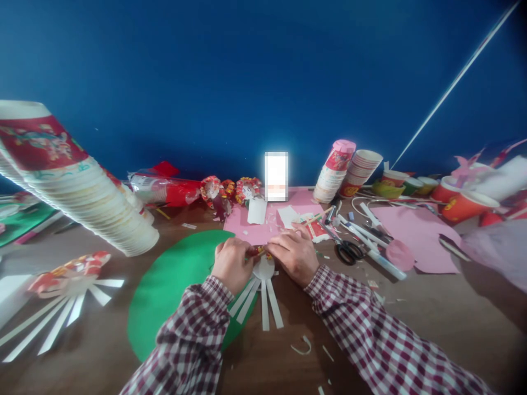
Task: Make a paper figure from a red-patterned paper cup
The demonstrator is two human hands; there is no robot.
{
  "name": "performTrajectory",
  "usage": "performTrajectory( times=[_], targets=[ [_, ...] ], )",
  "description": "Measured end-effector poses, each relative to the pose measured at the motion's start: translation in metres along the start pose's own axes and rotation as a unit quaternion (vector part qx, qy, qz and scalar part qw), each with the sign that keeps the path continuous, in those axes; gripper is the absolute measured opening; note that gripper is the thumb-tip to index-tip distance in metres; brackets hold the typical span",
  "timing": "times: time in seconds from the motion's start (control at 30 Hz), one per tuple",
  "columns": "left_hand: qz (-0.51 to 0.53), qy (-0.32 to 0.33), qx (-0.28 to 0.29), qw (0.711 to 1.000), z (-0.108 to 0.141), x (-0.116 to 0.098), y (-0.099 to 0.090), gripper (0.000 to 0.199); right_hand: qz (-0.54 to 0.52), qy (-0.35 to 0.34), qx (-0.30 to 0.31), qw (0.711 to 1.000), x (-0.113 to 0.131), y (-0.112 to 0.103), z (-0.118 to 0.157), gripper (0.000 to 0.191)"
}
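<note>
Between my two hands is a paper cup cut into strips (264, 268), its round white base showing and several white strips fanning toward me. My left hand (233, 263) pinches the far left part of it, where red and yellow printed paper shows. Fingers of my right hand (294, 253) press on the far right part of the same cup. The fingertips partly hide the folded strips. Below my left hand lies a large green paper round (173, 296). A second cut cup (74, 285) with splayed strips rests at the left.
A tall stack of paper cups (82, 181) leans at the left. Black-handled scissors (349, 251), pens (385, 263) and pink paper (420, 236) lie to the right. Two shorter cup stacks (329, 184) stand behind. Paper scraps litter the brown table (288, 367); a blue wall (206, 82) rises beyond.
</note>
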State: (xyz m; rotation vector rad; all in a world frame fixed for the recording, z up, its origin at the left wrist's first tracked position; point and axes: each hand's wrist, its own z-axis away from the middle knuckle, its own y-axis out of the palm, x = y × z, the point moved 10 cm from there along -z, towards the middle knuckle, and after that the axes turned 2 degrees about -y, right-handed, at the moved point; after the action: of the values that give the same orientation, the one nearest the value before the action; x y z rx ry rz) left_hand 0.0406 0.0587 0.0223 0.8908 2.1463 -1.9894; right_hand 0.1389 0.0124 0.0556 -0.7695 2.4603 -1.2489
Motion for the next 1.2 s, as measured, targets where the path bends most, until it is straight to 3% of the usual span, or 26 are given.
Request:
performTrajectory(
  times=[0.53,0.73,0.93,1.2],
  targets=[
    [0.025,-0.014,0.018,0.999,-0.001,0.004,0.004,0.013,-0.007,-0.004,0.010,1.000,-0.005,0.005,0.000,0.012],
    [0.032,-0.038,0.017,0.999,-0.002,0.013,0.004,0.012,0.009,0.057,-0.034,0.998,-0.035,-0.012,0.003,0.015],
    [0.069,-0.020,-0.049,0.996,-0.002,0.007,-0.010,0.014,0.001,0.107,-0.045,0.993,-0.045,-0.030,0.003,0.026],
    [0.087,0.007,-0.108,0.990,0.000,-0.002,-0.022,0.015,-0.103,0.176,0.020,0.979,-0.028,-0.024,0.003,0.059]
  ],
)
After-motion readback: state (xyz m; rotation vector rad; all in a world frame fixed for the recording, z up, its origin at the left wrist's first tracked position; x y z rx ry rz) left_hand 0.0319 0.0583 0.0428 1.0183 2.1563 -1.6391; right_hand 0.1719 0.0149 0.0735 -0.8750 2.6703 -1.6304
